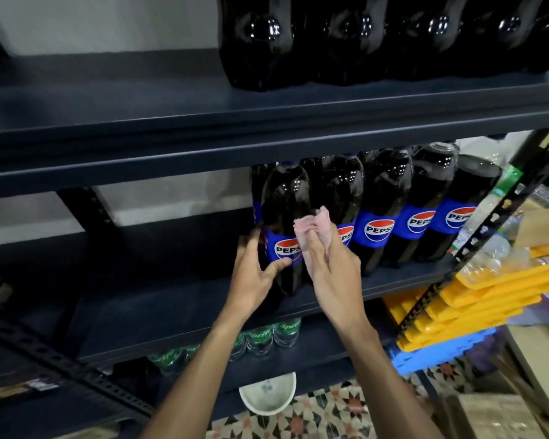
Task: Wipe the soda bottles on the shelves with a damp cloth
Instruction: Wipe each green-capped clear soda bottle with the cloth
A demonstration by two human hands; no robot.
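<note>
Yellow trays (488, 291) right of shelf (140, 299); more Pepsi bottles (384, 198) beside the gripped bottle (282, 201).

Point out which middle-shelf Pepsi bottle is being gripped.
The leftmost Pepsi bottle, alone gripped by the left hand at its label; the right hand holds the cloth.

I see glossy dark plastic Pepsi bottles (377, 191); matt dark-grey metal shelf (171, 299); soft crumpled pink cloth (311, 228); smooth yellow plastic trays (488, 293) right.
</note>
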